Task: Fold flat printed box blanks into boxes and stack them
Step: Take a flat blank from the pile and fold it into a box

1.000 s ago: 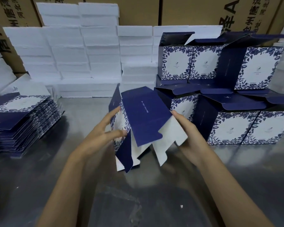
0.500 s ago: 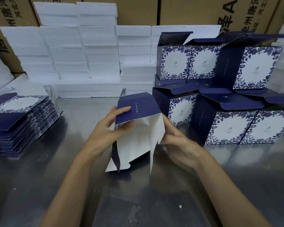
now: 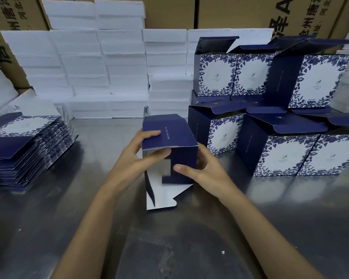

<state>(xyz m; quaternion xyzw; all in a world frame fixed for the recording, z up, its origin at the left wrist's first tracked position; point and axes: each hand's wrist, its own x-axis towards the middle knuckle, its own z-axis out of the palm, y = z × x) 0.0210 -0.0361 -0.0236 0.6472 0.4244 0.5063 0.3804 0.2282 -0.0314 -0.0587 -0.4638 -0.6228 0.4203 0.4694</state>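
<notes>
From my feed, the half-formed box sits upright in the middle of the steel table, its navy panels squared up and its white bottom flaps hanging open toward me. The left hand grips its left side, thumb curled inside the open end and fingers wrapped over the navy top panel. The right hand holds the right side, thumb pressed flat on the near navy face while the fingers curl round the far wall (I cannot see their tips behind the card). To the left of the table lies the stack of flat blanks, printed side up. To the right stand the finished boxes, two tiers high, lids open, the nearest one just beside the box in hand. Behind it all, white foam slabs are piled against brown cartons with dark lettering
</notes>
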